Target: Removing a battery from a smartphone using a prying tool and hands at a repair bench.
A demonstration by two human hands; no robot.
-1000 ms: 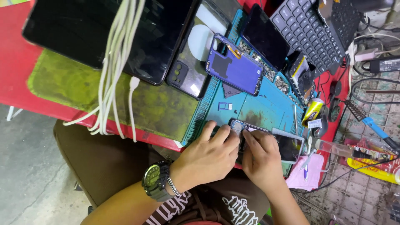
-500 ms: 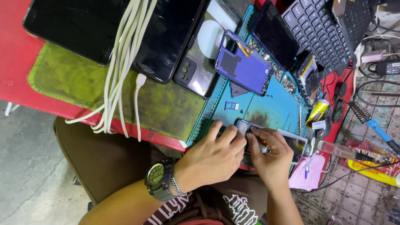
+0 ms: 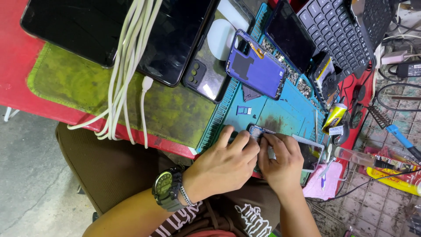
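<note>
A small opened phone [image 3: 280, 147], lying flat with its dark inner side up, sits at the near edge of a teal repair mat [image 3: 280, 112], and both hands press down on it from the person's side. The left hand [image 3: 226, 164], with a dark round wristwatch [image 3: 167, 189] and a thin metal bracelet on its wrist, curls its fingers over the phone's left end, fingertips close together and resting on the top corner. The right hand [image 3: 280, 164] lies just beside it, touching it, with its fingers bent and pinched narrowly on the phone's upper edge; whether a small tool sits between them cannot be told. Most of the phone is hidden under the hands, and only its right end shows. Farther up the mat lies a purple phone back cover [image 3: 256, 66], tilted, and near it a tiny card tray [image 3: 244, 110]. To the left of the mat a worn green pad [image 3: 87, 85] covers a red table [image 3: 13, 66], and on it rest a large dark tablet [image 3: 114, 30], a black phone [image 3: 210, 66] with its camera side up, and a bundle of white cables [image 3: 127, 66]. Beyond the mat sit a black keyboard [image 3: 337, 30] and another dark phone [image 3: 289, 35]. To the right are a yellow tube [image 3: 334, 117] and a pink cloth [image 3: 329, 184].
</note>
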